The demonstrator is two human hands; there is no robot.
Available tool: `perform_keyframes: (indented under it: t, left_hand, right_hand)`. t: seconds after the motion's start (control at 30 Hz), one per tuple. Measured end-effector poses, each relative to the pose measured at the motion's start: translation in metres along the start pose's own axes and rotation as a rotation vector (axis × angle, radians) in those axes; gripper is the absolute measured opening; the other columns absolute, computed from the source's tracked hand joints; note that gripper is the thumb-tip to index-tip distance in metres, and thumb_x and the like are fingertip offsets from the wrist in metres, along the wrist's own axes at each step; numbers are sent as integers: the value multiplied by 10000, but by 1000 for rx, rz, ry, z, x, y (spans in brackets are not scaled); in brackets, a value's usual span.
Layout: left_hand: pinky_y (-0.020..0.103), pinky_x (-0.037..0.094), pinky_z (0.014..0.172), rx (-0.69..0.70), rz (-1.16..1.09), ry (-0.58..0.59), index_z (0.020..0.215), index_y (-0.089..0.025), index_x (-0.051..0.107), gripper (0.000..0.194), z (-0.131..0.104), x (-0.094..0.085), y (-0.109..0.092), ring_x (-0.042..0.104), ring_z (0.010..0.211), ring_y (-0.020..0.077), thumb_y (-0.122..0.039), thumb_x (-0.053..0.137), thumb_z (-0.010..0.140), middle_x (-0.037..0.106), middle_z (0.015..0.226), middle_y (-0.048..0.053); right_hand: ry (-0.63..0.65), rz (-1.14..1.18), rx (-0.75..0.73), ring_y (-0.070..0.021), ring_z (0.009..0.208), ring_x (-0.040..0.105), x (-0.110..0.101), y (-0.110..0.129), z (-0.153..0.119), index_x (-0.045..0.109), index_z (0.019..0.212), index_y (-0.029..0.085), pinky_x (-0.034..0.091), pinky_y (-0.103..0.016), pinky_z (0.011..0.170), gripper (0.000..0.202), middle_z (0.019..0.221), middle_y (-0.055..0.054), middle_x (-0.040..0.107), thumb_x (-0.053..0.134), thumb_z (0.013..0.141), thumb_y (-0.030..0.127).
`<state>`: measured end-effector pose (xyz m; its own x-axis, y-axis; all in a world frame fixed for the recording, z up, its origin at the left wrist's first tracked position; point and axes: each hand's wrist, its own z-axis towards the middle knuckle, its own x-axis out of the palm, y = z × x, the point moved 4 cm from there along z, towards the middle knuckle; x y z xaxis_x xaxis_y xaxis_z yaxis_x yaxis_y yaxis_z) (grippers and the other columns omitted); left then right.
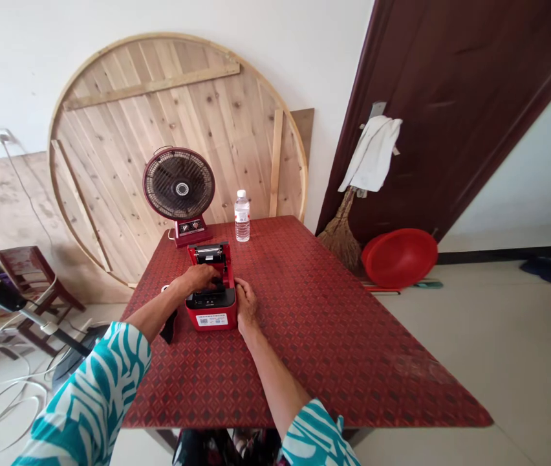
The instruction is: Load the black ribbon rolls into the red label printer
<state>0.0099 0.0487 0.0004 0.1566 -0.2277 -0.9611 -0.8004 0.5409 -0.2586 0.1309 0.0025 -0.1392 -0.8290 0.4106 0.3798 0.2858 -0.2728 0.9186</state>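
Patterned red table supports the open red-and-black device. Left hand reaches into its cavity; fingertips are hidden, pinch indeterminable. Right hand bears against its right side; finger closure is unclear. Beyond the device, fan and bottle stand upright before a round wooden panel.

The patterned red table fills the middle of the frame; on it stand a fan and a bottle at the far end, a red printer nearer.
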Motion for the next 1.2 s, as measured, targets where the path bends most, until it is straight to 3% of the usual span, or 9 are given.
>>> perform_keyframes:
  t: [0.2, 0.3, 0.43, 0.57, 0.7, 0.83, 0.93, 1.07, 1.2]
  left_hand:
    - [265, 414, 704, -34, 59, -138, 902, -277, 759, 252, -23, -19, -15, 657, 923, 259, -139, 712, 696, 735, 986, 52]
    - [266, 430, 737, 1, -95, -282, 970, -271, 754, 298, -41, -37, -9, 645, 889, 228, -179, 741, 687, 726, 998, 35]
    - [255, 433, 656, -54, -490, -504, 998, -197, 717, 318, -65, -54, 34, 597, 681, 155, -299, 739, 698, 703, 847, 17]
    - [253, 457, 643, -177, -729, -646, 950, -147, 655, 357, -70, -45, 90, 624, 687, 155, -309, 756, 648, 695, 834, 35]
    - [261, 482, 688, -234, -631, -612, 1004, -163, 638, 368, -53, -22, 120, 647, 736, 164, -262, 732, 663, 707, 846, 24]
    - [261, 469, 737, -422, -418, -489, 939, -195, 644, 300, -34, 0, 131, 667, 855, 198, -203, 735, 653, 716, 855, 11]
    - [265, 456, 732, -466, -421, -447, 872, -199, 642, 291, -27, 12, 134, 674, 876, 224, -170, 760, 607, 713, 808, 12]
    - [271, 464, 737, -482, -457, -424, 918, -189, 643, 346, -28, 20, 138, 677, 904, 235, -160, 764, 595, 729, 846, 35]
    - [278, 500, 763, -440, -565, -452, 1176, -163, 590, 483, -48, 22, 147, 691, 933, 206, -271, 691, 717, 736, 1049, 84]
  right_hand:
    - [4, -3, 1, -211, 986, 632, 0, 2, -1, 731, 961, 249, 468, -343, 899, 327, 1025, -28, 733, 551, 768, 443]
    - [7, 18, -9, -211, 985, 635, 1, 4, -2, 731, 956, 245, 463, -346, 908, 325, 1024, -29, 734, 550, 768, 439]
    - [9, 27, 2, -216, 984, 634, -1, 4, -3, 731, 949, 245, 475, -347, 892, 323, 1018, -30, 741, 566, 754, 444]
    - [19, -2, 1, -221, 984, 639, -4, 1, -2, 732, 993, 244, 484, -343, 870, 351, 1000, -34, 751, 569, 769, 460]
    - [11, -23, 3, -225, 962, 651, -7, -2, 0, 730, 1000, 233, 488, -346, 854, 376, 976, -33, 757, 580, 764, 485]
    - [33, -39, -10, -225, 944, 663, -10, -2, 0, 727, 1004, 229, 494, -342, 836, 388, 941, -25, 762, 584, 765, 499]
    - [56, -56, -21, -222, 925, 669, -11, -2, 1, 726, 1014, 232, 498, -335, 817, 389, 922, -23, 764, 575, 776, 500]
    - [24, -53, -24, -214, 891, 666, -12, -4, 2, 725, 1003, 233, 503, -329, 795, 387, 920, -25, 762, 589, 761, 502]
    - [28, -46, -9, -207, 870, 668, -12, -8, 3, 721, 1007, 230, 508, -328, 780, 386, 916, -26, 759, 587, 761, 496]
